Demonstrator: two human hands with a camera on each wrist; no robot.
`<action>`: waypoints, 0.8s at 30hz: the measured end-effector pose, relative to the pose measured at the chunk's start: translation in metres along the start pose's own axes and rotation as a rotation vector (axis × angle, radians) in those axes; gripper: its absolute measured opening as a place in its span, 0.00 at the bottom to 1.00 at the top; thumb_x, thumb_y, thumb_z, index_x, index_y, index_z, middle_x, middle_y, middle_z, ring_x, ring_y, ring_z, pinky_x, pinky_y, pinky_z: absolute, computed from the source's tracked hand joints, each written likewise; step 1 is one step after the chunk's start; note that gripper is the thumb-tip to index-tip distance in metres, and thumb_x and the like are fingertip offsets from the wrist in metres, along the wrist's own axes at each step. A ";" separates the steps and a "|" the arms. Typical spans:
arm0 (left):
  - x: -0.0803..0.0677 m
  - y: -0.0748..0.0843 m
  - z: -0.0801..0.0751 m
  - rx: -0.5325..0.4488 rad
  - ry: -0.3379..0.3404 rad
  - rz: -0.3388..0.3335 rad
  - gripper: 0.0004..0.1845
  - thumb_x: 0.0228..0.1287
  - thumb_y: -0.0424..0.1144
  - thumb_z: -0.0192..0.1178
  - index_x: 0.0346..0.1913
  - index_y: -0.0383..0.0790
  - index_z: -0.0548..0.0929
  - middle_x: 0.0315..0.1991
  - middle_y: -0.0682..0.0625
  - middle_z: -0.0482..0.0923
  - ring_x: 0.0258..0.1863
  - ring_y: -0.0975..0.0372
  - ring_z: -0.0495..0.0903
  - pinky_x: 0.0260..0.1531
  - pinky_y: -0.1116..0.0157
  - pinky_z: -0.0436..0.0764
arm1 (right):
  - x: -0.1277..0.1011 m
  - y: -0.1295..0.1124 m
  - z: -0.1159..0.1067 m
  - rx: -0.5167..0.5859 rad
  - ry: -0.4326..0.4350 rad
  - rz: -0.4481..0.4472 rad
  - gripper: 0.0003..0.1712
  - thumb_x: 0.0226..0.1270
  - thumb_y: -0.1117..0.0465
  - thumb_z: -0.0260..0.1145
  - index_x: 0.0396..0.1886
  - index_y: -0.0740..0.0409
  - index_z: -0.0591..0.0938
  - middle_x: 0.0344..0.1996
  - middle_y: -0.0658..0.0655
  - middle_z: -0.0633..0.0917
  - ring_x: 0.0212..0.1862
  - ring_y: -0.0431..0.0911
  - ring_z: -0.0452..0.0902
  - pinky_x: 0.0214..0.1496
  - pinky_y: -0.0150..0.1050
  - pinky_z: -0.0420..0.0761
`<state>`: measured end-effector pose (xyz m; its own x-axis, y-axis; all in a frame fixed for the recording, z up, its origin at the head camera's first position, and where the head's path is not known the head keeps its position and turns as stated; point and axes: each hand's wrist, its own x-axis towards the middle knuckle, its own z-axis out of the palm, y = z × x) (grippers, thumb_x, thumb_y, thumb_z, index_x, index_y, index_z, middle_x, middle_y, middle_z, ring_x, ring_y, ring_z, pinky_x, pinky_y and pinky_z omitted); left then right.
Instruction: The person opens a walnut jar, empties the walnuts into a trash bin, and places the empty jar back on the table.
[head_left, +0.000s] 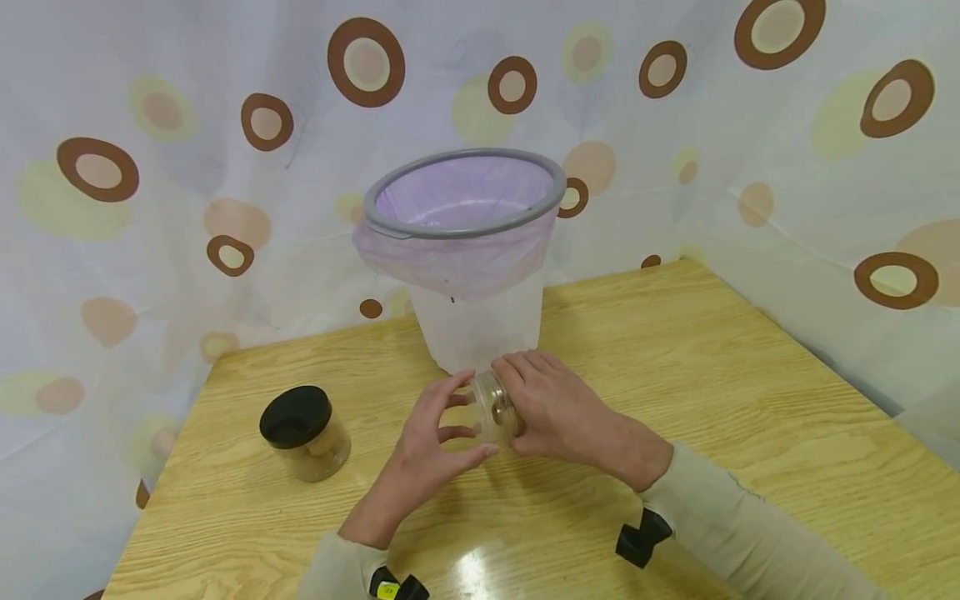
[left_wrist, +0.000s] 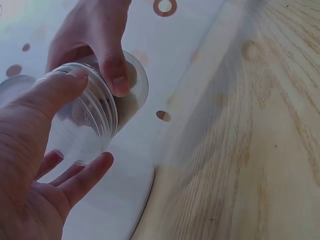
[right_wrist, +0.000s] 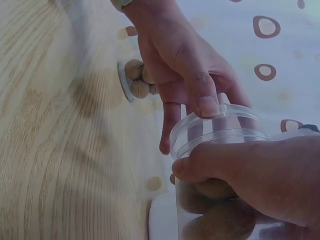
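A clear lidless jar [head_left: 495,410] with walnuts in it lies on its side just above the wooden table [head_left: 750,375], in front of the bin. My right hand [head_left: 536,398] grips its body, fingers over the top. My left hand [head_left: 459,427] holds the open mouth, thumb on the rim and fingers curled under it. In the left wrist view the threaded mouth [left_wrist: 92,125] faces the camera, with my left thumb [left_wrist: 55,90] on it. In the right wrist view walnuts [right_wrist: 220,215] show inside the jar [right_wrist: 220,132] under my right hand [right_wrist: 260,170].
A white bin [head_left: 480,325] with a grey rim [head_left: 465,227] and a purple liner stands right behind the hands. A second walnut jar [head_left: 306,435] with a black lid stands upright to the left. A spotted curtain closes the table's far sides.
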<state>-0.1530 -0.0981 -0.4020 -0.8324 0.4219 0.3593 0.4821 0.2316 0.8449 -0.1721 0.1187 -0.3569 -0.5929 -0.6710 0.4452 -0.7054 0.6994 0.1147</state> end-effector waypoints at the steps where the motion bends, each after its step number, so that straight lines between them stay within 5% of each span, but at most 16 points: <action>1: 0.000 0.000 -0.001 0.000 0.000 -0.003 0.48 0.54 0.34 0.74 0.75 0.57 0.59 0.69 0.50 0.59 0.67 0.50 0.68 0.50 0.62 0.84 | 0.000 0.001 0.000 0.002 0.000 0.004 0.49 0.34 0.50 0.84 0.57 0.64 0.73 0.50 0.58 0.81 0.54 0.53 0.78 0.61 0.48 0.78; 13: -0.003 -0.005 -0.017 0.077 0.020 -0.082 0.45 0.56 0.42 0.74 0.75 0.63 0.61 0.68 0.43 0.63 0.61 0.48 0.72 0.48 0.61 0.85 | -0.002 0.010 -0.008 -0.004 -0.013 0.025 0.50 0.34 0.50 0.84 0.58 0.64 0.72 0.51 0.59 0.81 0.56 0.53 0.78 0.64 0.48 0.76; 18: -0.008 -0.006 -0.025 0.233 0.033 -0.145 0.44 0.57 0.50 0.72 0.74 0.69 0.61 0.65 0.48 0.64 0.56 0.56 0.71 0.46 0.65 0.83 | -0.003 0.015 -0.011 -0.002 -0.008 0.028 0.49 0.35 0.51 0.83 0.58 0.65 0.72 0.51 0.60 0.81 0.56 0.54 0.78 0.64 0.49 0.76; 24: -0.012 -0.009 -0.031 0.467 0.049 -0.123 0.43 0.53 0.52 0.75 0.72 0.62 0.67 0.60 0.47 0.68 0.50 0.57 0.73 0.44 0.62 0.79 | -0.004 0.020 -0.015 0.007 0.001 0.034 0.48 0.35 0.52 0.82 0.58 0.67 0.73 0.51 0.61 0.81 0.56 0.55 0.78 0.63 0.50 0.77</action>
<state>-0.1559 -0.1318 -0.4016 -0.8975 0.3273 0.2956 0.4409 0.6508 0.6181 -0.1782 0.1394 -0.3428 -0.6164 -0.6462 0.4499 -0.6872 0.7205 0.0933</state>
